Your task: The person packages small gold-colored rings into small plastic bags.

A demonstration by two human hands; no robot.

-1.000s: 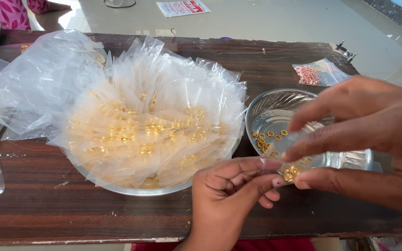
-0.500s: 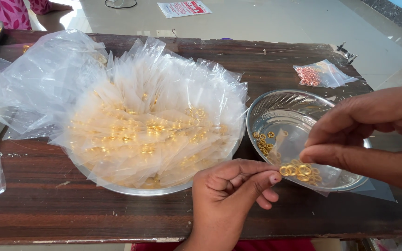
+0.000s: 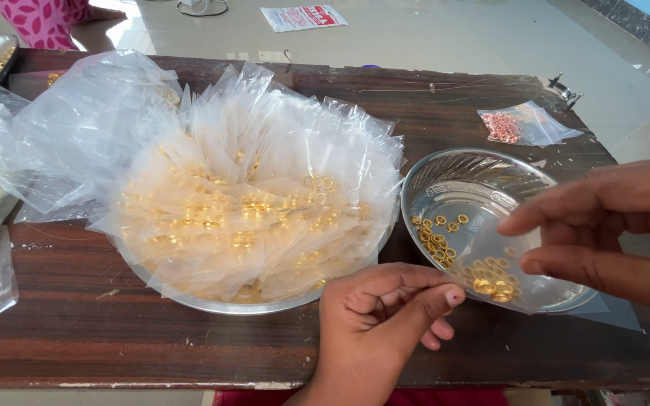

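- My left hand (image 3: 381,323): nearest, loosely curled, holding nothing.
- My right hand (image 3: 603,225): pinching a clear pouch of gold rings (image 3: 494,274) over the small steel bowl (image 3: 453,184).
- Beyond my left hand: large bowl of filled pouches (image 3: 250,218).

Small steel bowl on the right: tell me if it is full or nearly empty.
Nearly empty. The small ribbed steel bowl shows mostly bare metal, with only a small cluster of gold rings at its left side.

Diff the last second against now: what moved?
The right hand drew back to the right, carrying its small clear bag of gold rings over the steel bowl. The left hand stayed put, as did the big dish of filled bags.
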